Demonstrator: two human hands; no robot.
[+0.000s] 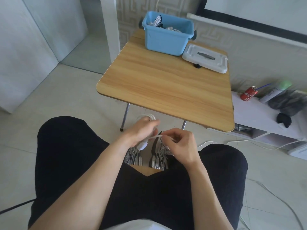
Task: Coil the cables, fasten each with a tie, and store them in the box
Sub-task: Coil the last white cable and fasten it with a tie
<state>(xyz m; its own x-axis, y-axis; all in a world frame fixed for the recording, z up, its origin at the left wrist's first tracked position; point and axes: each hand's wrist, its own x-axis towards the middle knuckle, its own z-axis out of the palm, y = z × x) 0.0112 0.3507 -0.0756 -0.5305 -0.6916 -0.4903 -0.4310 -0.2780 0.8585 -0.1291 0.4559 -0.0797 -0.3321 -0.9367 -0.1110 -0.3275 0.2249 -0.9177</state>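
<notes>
- Person seated, both bare hands held low above the knees, in front of the near edge of the wooden table point(166, 80).
- Left hand point(141, 131): fingers curled closed around a white coiled cable point(148, 117). Loops of the coil stand out above the knuckles; a white end point(142, 146), plug or bundle tip, hangs out below the palm. The middle of the coil is hidden inside the grip.
- Right hand point(180, 145): thumb and forefinger pinched together on a thin white tie point(155, 137); remaining fingers folded loosely toward the palm.
- The tie runs as a pale strip from the right fingertips across to the underside of the left hand, where it meets the coil. Whether it is wrapped around the coil cannot be told; motion blur at the left fingers.
- Blue box point(166, 42): stands at the far side of the table, open, well apart from both hands. White and dark coiled cables point(157, 20) lie inside, toward its far left corner.
- White lid point(205, 58): lies flat on the table just beside the box, on its right, touching or nearly touching its lower corner.
- Rest of the table surface between the box and the hands carries nothing.
- Patterned shoes point(156, 155) visible on the floor below the hands.
- Red drink can point(249, 93) with a straw on the low white shelf to the right, well apart from the work.
</notes>
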